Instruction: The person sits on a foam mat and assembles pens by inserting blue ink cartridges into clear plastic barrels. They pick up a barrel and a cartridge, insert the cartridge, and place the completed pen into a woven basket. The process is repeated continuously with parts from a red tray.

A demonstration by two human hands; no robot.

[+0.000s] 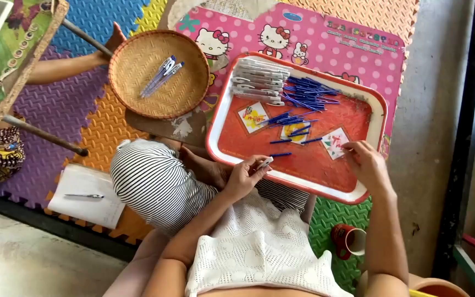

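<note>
A white pen barrel (264, 163) sits pinched in the curled fingers of the left hand (244, 177), at the near rim of the red tray (325, 170). The right hand (366, 164) rests on the tray's right side, fingers loosely bent, holding nothing visible. Blue refills (306, 93) and white barrels (259, 81) lie at its far end. Left, a woven basket (138, 66) holds pens on colourful foam mats (92, 121); bare concrete floor (435, 137) lies right.

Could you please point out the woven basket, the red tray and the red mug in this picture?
Woven basket (138, 66): head view, bare woven bottom left of the pens.
Red tray (333, 118): head view, bare red floor at the tray's right.
Red mug (341, 240): head view, red outer wall.
</note>
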